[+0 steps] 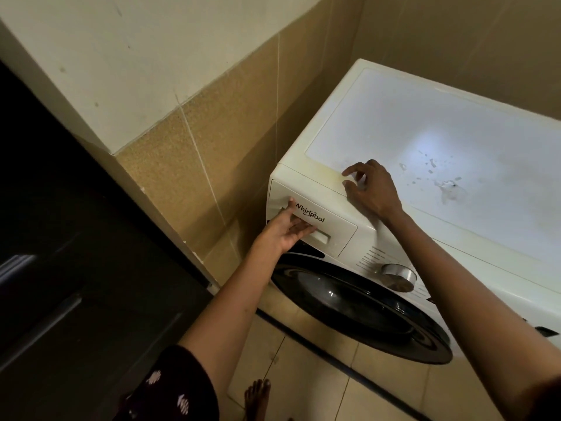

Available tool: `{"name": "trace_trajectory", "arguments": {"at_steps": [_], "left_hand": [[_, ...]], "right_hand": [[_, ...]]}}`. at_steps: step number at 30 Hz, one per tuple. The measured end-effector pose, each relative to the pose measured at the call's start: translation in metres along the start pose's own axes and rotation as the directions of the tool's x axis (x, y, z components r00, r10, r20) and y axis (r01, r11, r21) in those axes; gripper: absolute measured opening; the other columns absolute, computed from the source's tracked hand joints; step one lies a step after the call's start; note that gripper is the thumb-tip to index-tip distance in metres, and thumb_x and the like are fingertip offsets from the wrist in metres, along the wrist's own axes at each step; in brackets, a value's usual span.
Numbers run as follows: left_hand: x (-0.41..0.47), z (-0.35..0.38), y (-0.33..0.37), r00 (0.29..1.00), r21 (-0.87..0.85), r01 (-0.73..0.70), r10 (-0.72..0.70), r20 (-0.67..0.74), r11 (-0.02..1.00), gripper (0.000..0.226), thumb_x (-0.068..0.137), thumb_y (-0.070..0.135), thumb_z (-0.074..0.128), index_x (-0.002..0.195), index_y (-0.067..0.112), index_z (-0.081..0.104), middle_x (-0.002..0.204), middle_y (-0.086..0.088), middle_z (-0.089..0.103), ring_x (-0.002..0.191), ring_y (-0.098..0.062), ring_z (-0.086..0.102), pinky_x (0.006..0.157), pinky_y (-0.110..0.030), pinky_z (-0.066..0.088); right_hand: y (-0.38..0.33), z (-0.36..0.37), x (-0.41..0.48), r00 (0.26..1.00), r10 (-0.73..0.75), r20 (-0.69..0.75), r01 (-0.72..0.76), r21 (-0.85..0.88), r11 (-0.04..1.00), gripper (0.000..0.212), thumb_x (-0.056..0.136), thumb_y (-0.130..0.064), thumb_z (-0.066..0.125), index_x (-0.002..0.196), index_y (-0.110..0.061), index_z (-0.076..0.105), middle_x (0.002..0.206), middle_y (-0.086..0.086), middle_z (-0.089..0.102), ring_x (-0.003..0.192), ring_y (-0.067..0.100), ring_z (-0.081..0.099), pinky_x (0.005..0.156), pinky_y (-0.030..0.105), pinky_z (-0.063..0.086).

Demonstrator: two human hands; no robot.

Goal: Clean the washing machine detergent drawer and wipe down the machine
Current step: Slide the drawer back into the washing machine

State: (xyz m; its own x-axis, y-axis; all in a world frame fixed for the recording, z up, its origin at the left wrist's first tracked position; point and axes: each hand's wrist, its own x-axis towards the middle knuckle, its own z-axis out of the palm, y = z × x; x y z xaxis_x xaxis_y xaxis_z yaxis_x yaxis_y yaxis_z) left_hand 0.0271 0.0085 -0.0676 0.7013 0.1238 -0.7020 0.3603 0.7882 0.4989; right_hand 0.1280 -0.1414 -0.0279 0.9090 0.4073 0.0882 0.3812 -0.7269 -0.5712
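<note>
A white front-loading washing machine (394, 132) stands against a tiled wall. Its detergent drawer (331, 226) sits at the upper left of the front panel, closed or nearly closed. My left hand (287, 226) is palm up with its fingers hooked into the drawer's handle recess and its thumb on the drawer front. My right hand (368, 188) rests on the machine's front top edge, fingers loosely bent, holding nothing. Several dried spots and stains (443, 183) mark the top to the right of that hand.
A silver program dial (398, 277) is on the front panel. The round dark glass door (358, 302) bulges out below it. A dark cabinet (76, 253) stands close on the left, with a tiled wall corner (170, 153) between. My bare foot (258, 399) is on the tiled floor.
</note>
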Motion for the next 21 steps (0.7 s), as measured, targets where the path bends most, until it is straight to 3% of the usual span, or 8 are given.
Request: {"name": "trace_trajectory", "arguments": {"at_steps": [4,9,13,21], "left_hand": [[-0.006,-0.014,-0.010,1.000,-0.004,-0.018,0.018,0.003,1.000,0.047,0.095,0.026,0.047,0.135,0.003,0.038,0.094,-0.016,0.059,0.124,-0.036,0.047,0.091,-0.054,0.042],[-0.041,-0.065,-0.033,1.000,0.003,-0.003,0.003,-0.026,1.000,0.043,0.094,0.025,0.049,0.130,0.003,0.044,0.096,-0.016,0.063,0.090,-0.028,0.061,0.082,-0.050,0.046],[-0.066,-0.086,-0.048,0.998,-0.095,-0.040,0.035,-0.060,0.995,0.036,0.093,0.019,0.050,0.126,0.004,0.045,0.096,-0.016,0.062,0.090,-0.029,0.060,0.088,-0.053,0.043],[-0.066,-0.086,-0.049,0.994,-0.107,-0.050,0.039,-0.098,0.993,0.039,0.094,0.015,0.049,0.129,0.001,0.043,0.090,-0.016,0.061,0.084,-0.028,0.058,0.092,-0.056,0.040]], "right_hand": [[-0.001,-0.003,0.001,0.999,-0.002,0.035,0.003,-0.031,1.000,0.023,0.086,-0.018,0.061,0.107,-0.013,0.066,0.102,0.013,0.057,0.094,0.024,0.054,0.076,0.023,0.035],[-0.007,0.003,-0.005,1.000,-0.003,0.017,0.005,-0.129,0.992,0.028,0.091,-0.014,0.053,0.118,-0.010,0.061,0.113,0.014,0.052,0.107,0.027,0.049,0.078,0.024,0.035],[-0.013,0.008,-0.012,1.000,-0.006,-0.022,0.002,-0.178,0.984,0.032,0.093,-0.010,0.047,0.123,-0.006,0.058,0.116,0.016,0.050,0.115,0.030,0.044,0.081,0.027,0.037],[-0.019,0.009,-0.016,0.999,-0.002,-0.040,-0.007,-0.215,0.977,0.032,0.094,-0.007,0.045,0.123,-0.004,0.058,0.115,0.016,0.051,0.115,0.031,0.044,0.083,0.031,0.041]]}}
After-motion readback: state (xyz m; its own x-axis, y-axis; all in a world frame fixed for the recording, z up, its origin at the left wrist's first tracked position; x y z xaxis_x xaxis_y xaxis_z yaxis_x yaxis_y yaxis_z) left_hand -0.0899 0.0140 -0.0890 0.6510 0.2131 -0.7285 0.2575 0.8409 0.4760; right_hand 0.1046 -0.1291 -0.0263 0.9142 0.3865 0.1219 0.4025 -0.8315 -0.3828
